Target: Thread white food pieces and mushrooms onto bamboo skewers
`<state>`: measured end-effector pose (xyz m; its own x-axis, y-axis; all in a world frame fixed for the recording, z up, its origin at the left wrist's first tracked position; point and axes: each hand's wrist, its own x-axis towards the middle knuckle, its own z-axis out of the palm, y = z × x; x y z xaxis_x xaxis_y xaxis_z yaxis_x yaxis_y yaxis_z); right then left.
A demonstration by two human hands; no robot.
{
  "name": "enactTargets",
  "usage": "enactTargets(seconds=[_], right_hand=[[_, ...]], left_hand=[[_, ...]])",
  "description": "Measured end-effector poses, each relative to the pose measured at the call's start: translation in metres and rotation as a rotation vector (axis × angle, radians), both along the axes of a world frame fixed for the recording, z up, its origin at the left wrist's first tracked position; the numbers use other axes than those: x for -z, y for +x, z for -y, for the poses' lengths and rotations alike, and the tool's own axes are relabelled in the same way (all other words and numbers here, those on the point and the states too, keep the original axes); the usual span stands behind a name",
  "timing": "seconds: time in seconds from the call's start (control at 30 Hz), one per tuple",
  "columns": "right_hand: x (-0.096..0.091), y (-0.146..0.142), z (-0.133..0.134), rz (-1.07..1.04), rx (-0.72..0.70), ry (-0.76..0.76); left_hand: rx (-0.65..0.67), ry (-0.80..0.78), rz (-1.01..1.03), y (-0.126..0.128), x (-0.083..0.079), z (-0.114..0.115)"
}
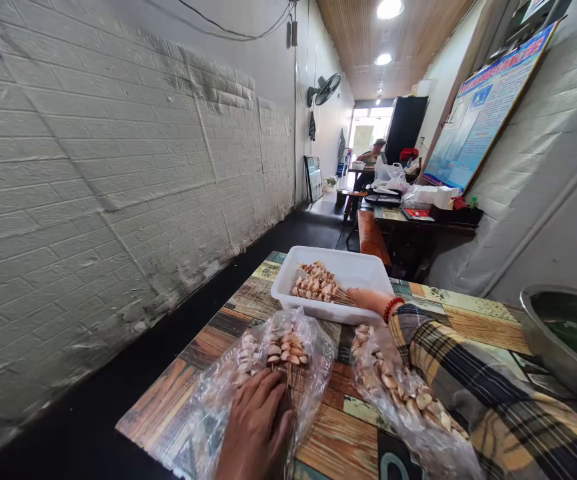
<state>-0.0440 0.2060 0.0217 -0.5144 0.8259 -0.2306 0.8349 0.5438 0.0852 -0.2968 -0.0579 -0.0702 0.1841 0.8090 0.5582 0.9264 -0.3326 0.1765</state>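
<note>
My left hand (259, 417) lies palm down on a clear plastic bag (318, 363), fingers stretched forward beside the thin sticks of some skewers. On those skewers (288, 347) sit pale, pinkish clove-shaped pieces that look like garlic. My right hand (371, 300) reaches into a white plastic tub (331, 311), its fingers closed at the stick ends of a bunch of skewers (315, 283); the fingertips are partly hidden. Under my right forearm, a second clear bag holds more garlic-like skewers (405, 390).
The patchwork-patterned table (343, 433) carries the tub and bags. A large metal basin (568, 320) with something green inside stands at the right edge. Beyond are an orange bench (373, 237) and a cluttered table (428, 223). A person (375, 152) is far back.
</note>
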Motion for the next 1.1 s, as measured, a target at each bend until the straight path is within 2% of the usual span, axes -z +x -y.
enactTargets(seconds=[0.23,0.47,0.7,0.9,1.1], right_hand=[[-0.016,0.002,0.018,0.034,0.052,0.067],[-0.033,0.001,0.021,-0.032,0.056,0.164],[-0.05,0.033,0.015,-0.224,0.159,0.159],[-0.059,0.062,0.026,-0.618,0.259,0.015],[-0.059,0.073,0.08,-1.006,0.351,-0.252]], left_hand=[[-0.018,-0.049,0.023,0.002,-0.001,0.003],[-0.024,-0.057,0.022,0.002,-0.002,0.005],[-0.011,-0.056,0.07,0.002,-0.005,0.006],[0.015,0.001,0.092,-0.001,0.002,0.002],[0.03,0.084,0.059,-0.006,0.012,-0.005]])
